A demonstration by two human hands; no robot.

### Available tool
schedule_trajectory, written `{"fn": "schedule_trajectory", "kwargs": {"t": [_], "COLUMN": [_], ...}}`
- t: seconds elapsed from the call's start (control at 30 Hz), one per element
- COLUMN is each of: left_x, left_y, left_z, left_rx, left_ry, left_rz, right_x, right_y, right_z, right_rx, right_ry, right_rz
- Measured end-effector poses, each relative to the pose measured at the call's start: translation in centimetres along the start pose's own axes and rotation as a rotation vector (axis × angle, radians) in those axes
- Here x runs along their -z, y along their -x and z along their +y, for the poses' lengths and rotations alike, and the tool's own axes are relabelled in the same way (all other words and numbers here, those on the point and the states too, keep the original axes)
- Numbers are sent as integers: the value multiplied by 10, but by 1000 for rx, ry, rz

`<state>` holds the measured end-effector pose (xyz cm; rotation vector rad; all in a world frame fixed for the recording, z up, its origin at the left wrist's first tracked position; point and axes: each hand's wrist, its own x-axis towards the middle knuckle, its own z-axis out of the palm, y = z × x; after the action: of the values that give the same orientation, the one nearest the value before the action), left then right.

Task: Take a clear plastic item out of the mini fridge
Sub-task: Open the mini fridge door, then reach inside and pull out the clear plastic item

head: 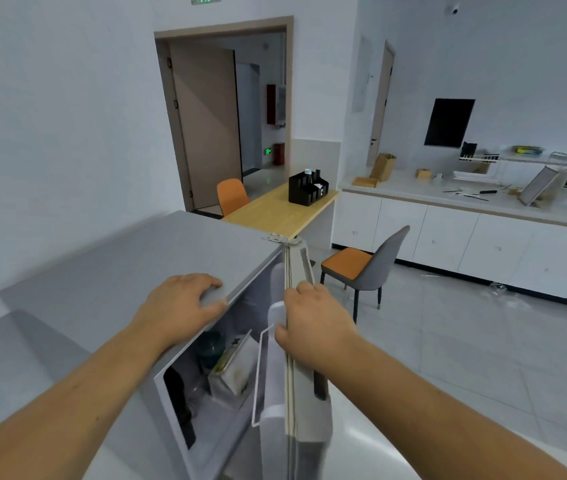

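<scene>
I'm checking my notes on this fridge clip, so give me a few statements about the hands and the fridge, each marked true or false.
1. The grey mini fridge's door is shut. False: it stands open.
2. The right hand grips the top edge of the door. True.
3. The left hand reaches inside the fridge. False: it rests on the fridge's top front edge.
4. Things are stored inside the fridge. True.
5. A hand holds a clear plastic item. False: neither does.
</scene>
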<state>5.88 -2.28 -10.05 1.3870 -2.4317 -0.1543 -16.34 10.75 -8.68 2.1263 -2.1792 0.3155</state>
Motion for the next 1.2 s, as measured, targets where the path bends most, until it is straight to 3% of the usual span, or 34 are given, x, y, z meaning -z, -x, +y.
{"fn": "schedule_trajectory", "kwargs": {"t": [0.17,0.67,1.2], "left_x": [-13,-16,-12], "left_y": [2,3,6], "left_z": [24,16,23], "left_rx": [-82,12,23], "left_ry": [-117,-23,-38], "left_rz": [-6,61,63], "right_x": [2,-7,-3], "right_y": [3,34,19], "right_z": [26,128,198], "right_rx": [-79,-250,-392], "right_ry": [49,114,79], "right_rz": [-42,41,-84]}}
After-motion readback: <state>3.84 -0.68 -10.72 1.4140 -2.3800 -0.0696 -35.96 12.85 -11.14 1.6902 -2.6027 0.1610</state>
